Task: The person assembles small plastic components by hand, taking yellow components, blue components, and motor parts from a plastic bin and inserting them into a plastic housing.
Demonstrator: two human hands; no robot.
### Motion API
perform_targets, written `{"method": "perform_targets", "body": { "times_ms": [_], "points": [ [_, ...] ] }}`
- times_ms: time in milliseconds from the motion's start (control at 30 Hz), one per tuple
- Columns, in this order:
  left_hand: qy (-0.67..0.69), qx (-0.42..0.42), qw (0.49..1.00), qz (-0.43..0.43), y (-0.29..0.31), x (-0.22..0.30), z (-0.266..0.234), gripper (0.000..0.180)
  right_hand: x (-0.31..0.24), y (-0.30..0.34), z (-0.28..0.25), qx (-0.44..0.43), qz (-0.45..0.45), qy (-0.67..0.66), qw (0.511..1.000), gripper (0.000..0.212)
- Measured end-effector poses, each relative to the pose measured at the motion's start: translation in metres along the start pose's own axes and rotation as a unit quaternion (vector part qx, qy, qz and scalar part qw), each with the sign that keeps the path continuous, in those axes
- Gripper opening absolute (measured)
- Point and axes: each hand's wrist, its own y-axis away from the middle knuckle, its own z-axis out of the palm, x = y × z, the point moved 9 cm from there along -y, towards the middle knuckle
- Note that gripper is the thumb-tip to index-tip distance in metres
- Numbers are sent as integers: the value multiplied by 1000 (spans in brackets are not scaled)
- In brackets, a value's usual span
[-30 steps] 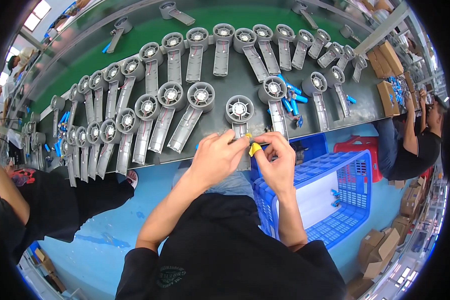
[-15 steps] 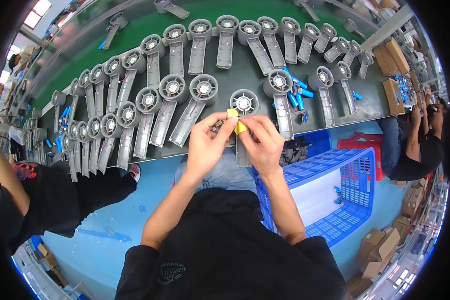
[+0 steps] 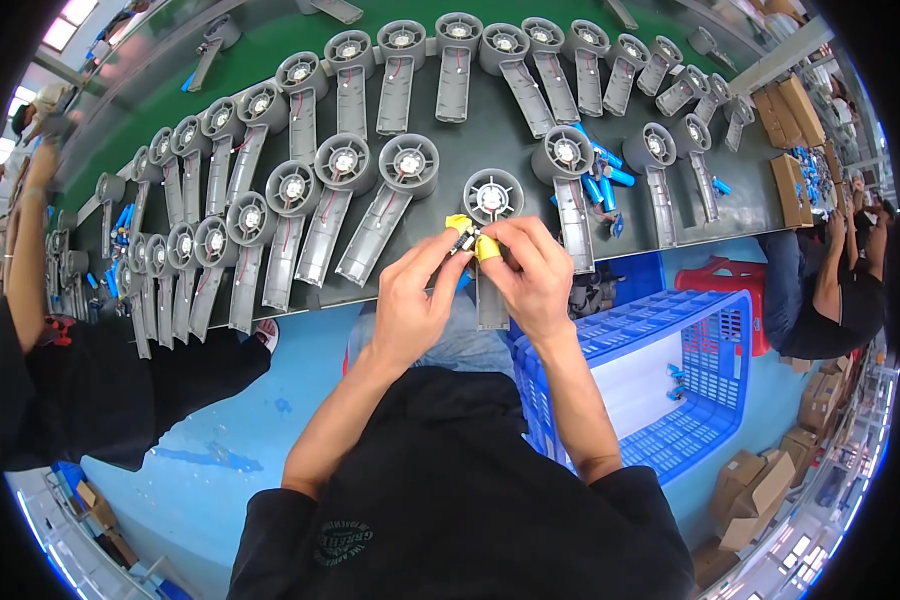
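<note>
Small dark part (image 3: 464,241): was held up over the handle of a gray fan (image 3: 490,308) at the near edge of the dark surface (image 3: 482,145). Was gripped between close-set fingers of the left hand (image 3: 414,292), and pinched at its right end by narrowed fingers of the right hand (image 3: 532,282). Wore yellow covers (image 3: 458,221) on fingertips.

Beyond the left hand (image 3: 412,298), passing room lies left of the central fan (image 3: 493,197); blue cylinders (image 3: 619,177) obstruct rightward.

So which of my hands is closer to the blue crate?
Right. Your right hand is up and left of the blue crate in the picture; your left hand is farther left.
</note>
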Motion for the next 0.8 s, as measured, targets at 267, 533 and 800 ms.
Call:
{"method": "perform_targets", "body": {
  "times_ms": [267,533,800],
  "points": [
    [-50,-20,997,53,-4,9,2,20,-4,-4,0,-30,-7,51,998,27],
    [-125,-23,982,142,-6,21,2,20,-9,-11,-2,-61,-15,73,995,26],
    [-80,-75,986,126,-13,21,2,22,-5,-10,0,-80,-59,29,995,34]
  ]
}}
